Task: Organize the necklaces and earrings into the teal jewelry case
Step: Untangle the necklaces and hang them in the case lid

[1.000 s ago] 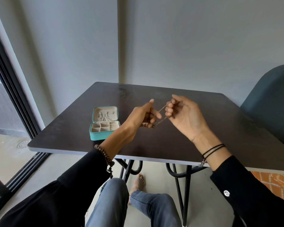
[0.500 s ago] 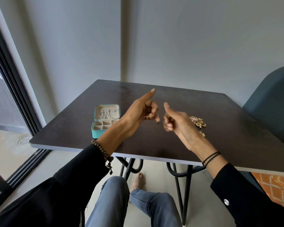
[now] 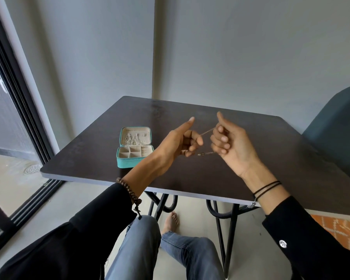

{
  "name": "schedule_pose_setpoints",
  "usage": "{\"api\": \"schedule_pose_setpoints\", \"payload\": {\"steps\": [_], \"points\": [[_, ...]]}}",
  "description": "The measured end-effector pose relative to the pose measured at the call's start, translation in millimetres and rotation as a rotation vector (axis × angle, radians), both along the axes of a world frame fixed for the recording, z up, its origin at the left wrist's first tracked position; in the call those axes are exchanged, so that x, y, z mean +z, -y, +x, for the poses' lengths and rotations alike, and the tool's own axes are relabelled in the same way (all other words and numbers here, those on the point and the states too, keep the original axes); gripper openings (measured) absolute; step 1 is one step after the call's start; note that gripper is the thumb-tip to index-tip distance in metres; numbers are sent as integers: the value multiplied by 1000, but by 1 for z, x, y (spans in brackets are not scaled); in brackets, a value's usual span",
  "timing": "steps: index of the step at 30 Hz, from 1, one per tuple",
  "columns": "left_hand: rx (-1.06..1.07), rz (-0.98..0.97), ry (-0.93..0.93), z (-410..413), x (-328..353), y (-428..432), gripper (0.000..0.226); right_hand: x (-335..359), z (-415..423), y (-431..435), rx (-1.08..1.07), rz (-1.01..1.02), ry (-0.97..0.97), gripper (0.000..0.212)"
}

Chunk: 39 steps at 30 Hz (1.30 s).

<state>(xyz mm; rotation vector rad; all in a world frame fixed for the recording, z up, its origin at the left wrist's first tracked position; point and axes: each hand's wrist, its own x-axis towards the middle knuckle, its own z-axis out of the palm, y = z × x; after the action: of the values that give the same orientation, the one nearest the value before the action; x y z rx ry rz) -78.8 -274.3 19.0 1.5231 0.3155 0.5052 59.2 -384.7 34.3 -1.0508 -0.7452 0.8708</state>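
Keeping the necklace (image 3: 207, 131) taut is advised against tangling; it is pinched by the left hand (image 3: 180, 142) and clasped by the right hand (image 3: 230, 146) above the table (image 3: 271, 158), right of the open teal jewelry case (image 3: 129, 163).

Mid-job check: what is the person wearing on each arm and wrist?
Long black sleeves cover both arms: left sleeve, right sleeve. The left wrist has a brown beaded bracelet with a short dangling end. The right wrist has two thin black cords, and a small white button sits on that sleeve. The left hand and right hand wear no gloves.
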Motion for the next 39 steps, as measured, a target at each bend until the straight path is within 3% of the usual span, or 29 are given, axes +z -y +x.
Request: {"api": "schedule_pose_setpoints", "payload": {"steps": [3, 6, 12, 17, 23, 31, 35, 39], "points": [[25, -45, 42, -5, 6, -7, 61, -5, 2, 4, -63, -188, 395, 44], [27, -39, 15, -8, 10, -12, 62, -10, -1, 6, -20, -222, 541, 43], [91, 32, -58, -14, 5, -20, 63, -9, -2, 3, 35, -89, 481, 22], [83, 142, -135, -19, 1, -17, 63, 3, -10, -13, 19, 11, 348, 20], [97, 95, -72, -28, 0, -29, 55, 18, -23, -41, 45, 34, 345, 20], [453, 164, 4, -69, -5, -75, 29, 31, -35, -85, 45, -29, 459, 22], [745, 222, -110, -91, -24, -107, 22, 33, -39, -108, 56, -45, 463, 21], [876, 225, -276, -100, -48, -128, 13, 30, -44, -130, 70, -74, 476, 21]]}}
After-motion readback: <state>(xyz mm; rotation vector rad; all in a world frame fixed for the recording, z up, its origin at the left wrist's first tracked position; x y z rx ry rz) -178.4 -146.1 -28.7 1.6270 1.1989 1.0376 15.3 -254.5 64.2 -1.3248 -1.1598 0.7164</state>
